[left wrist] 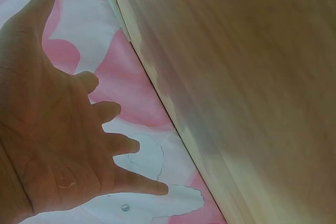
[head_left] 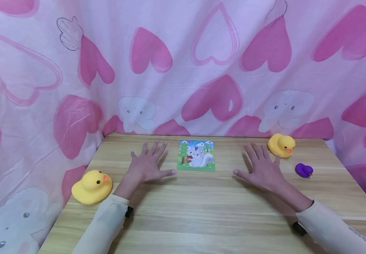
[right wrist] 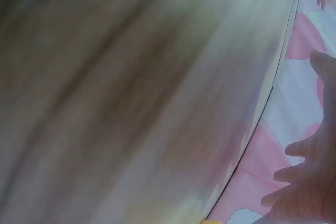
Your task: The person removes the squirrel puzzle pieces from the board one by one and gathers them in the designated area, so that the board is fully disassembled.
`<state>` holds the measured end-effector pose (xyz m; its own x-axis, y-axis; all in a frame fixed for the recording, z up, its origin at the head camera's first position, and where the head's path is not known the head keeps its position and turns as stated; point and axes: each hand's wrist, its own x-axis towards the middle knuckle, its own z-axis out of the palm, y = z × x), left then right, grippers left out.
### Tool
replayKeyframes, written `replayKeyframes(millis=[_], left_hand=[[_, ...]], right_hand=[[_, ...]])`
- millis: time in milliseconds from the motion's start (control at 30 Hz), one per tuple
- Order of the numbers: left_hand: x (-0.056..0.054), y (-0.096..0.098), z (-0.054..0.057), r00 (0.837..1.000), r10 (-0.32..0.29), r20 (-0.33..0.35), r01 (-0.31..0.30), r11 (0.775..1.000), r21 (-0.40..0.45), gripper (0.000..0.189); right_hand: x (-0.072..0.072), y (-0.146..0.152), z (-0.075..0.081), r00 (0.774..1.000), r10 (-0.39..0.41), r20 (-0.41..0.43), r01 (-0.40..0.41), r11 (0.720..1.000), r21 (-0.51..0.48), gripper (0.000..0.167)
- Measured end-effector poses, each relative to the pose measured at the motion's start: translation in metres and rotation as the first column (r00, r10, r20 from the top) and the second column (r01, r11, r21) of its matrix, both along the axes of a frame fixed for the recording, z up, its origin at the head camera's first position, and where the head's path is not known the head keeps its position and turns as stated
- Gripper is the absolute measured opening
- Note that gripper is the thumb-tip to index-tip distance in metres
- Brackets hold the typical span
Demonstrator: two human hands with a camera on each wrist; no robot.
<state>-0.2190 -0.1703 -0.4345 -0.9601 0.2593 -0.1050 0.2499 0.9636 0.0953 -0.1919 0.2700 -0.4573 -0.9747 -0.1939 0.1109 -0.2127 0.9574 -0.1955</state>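
Note:
In the head view my left hand (head_left: 145, 165) is spread over the table, palm down, its thumb pointing at a square picture card (head_left: 196, 155). The card shows a white squirrel with an acorn among trees. My right hand (head_left: 263, 170) is spread likewise on the card's other side, holding nothing. Left of my left forearm sits a yellow rubber duck (head_left: 91, 187). Beyond my right hand's fingers are a second yellow duck (head_left: 281, 145) and a small purple duck (head_left: 304, 170). Both wrist views show splayed fingers with nothing in them.
The wooden table (head_left: 208, 211) ends at a pink curtain (head_left: 170, 84) with hearts and white cartoon animals, which hangs behind it and along both sides. A dark strap piece (head_left: 299, 228) shows under the right sleeve.

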Motion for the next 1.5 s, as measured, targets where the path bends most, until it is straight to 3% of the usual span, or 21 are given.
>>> replayKeyframes(millis=[300, 633, 933, 1167, 1500], left_hand=[[-0.003, -0.001, 0.003, 0.999, -0.034, 0.006, 0.034, 0.999, -0.002, 0.117], [-0.021, 0.014, 0.009, 0.990, -0.138, 0.035, 0.133, 0.985, 0.108, 0.096], [-0.042, 0.022, 0.003, 0.965, -0.224, 0.134, 0.174, 0.935, 0.310, 0.090], [-0.047, 0.030, 0.000, 0.955, -0.215, 0.205, 0.157, 0.952, 0.264, 0.095], [-0.047, 0.032, -0.004, 0.956, -0.200, 0.216, 0.150, 0.963, 0.225, 0.093]], right_hand=[[-0.005, -0.001, 0.003, 1.000, 0.003, 0.020, -0.003, 1.000, 0.015, 0.113], [-0.025, -0.023, 0.016, 0.998, 0.056, 0.013, -0.057, 0.998, 0.041, 0.110], [-0.052, -0.071, 0.014, 0.982, 0.184, 0.030, -0.183, 0.983, -0.025, 0.093], [-0.067, -0.105, 0.017, 0.945, 0.307, 0.112, -0.282, 0.939, -0.198, 0.078], [-0.093, -0.159, 0.018, 0.927, 0.346, 0.145, -0.308, 0.923, -0.232, 0.071]])
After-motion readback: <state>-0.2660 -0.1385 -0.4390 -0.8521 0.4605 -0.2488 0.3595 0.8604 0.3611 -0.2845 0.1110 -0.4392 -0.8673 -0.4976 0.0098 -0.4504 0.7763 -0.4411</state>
